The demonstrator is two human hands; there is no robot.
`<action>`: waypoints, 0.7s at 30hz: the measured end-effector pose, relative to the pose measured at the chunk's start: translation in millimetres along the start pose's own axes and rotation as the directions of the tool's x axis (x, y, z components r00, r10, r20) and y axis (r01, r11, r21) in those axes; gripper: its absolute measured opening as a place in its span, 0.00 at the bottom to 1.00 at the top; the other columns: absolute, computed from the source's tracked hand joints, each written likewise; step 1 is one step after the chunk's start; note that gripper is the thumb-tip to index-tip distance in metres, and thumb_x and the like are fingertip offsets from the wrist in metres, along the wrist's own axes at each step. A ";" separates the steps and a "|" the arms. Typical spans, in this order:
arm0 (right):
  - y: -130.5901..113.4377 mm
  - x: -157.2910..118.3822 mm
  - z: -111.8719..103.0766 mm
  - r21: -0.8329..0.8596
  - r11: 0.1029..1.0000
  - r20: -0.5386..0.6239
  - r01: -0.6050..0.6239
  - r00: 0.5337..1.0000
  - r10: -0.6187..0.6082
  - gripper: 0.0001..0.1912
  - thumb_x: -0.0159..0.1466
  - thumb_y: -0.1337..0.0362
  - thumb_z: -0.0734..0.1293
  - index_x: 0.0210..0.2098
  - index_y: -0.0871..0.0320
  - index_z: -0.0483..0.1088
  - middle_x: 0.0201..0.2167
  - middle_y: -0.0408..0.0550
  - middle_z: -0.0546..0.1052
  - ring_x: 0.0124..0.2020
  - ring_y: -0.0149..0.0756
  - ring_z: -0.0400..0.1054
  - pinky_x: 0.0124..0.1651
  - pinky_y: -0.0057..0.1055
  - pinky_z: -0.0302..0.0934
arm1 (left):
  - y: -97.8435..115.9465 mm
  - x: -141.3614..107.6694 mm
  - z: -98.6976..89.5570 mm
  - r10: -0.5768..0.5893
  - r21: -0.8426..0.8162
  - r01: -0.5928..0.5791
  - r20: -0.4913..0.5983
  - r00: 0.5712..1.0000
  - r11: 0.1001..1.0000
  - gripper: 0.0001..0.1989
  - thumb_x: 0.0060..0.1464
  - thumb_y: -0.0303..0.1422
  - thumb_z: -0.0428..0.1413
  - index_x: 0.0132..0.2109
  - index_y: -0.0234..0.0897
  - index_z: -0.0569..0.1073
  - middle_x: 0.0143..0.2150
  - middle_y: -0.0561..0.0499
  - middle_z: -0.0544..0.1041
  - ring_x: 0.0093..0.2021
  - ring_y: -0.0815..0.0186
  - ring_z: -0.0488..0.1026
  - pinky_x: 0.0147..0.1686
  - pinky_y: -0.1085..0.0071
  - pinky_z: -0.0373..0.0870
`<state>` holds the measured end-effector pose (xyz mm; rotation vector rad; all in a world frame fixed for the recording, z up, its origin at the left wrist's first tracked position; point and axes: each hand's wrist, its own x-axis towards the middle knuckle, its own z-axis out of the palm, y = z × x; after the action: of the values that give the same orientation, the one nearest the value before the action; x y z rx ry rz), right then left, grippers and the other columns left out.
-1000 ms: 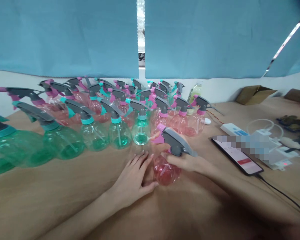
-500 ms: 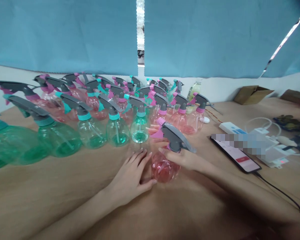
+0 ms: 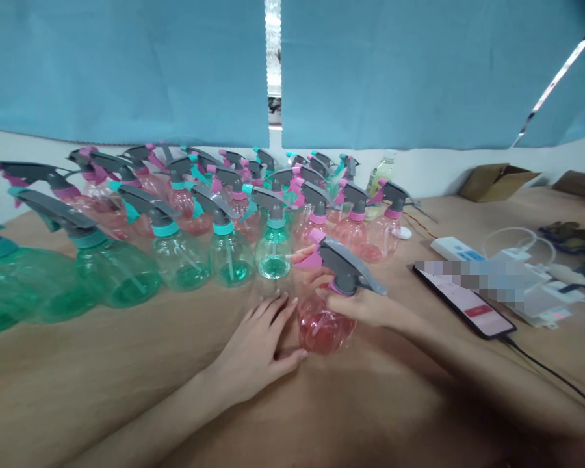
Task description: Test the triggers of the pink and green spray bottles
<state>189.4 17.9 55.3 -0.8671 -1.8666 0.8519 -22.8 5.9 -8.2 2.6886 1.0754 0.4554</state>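
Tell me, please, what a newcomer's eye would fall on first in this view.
Probably the crowd of green and pink spray bottles across the left and middle of the table. Next, the pink bottle in front, the right hand around its upper part and the left hand beside it. Behind, blue cloth spans the top.

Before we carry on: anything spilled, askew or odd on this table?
No spill shows, and the held bottle in the right hand has no visible damage. One oddity: behind the front green bottles, a pink bottle seems to wear a turquoise collar, whereas the held bottle's nozzle is pink.
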 end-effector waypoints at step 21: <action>5.1 6.1 -5.7 -0.023 0.999 0.018 0.038 0.999 -0.038 0.16 0.49 0.72 0.57 0.34 0.52 0.69 0.30 0.41 0.73 0.34 0.34 0.69 0.40 0.33 0.65 | 2.4 1.0 -3.3 -0.019 0.091 0.013 0.067 0.998 0.996 0.34 0.59 0.51 0.49 0.64 0.32 0.59 0.65 0.38 0.58 0.64 0.50 0.54 0.60 0.52 0.51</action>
<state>193.5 26.8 55.9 -0.8383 -1.9059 0.8183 -21.8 5.1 -4.2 2.7498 1.1242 0.3174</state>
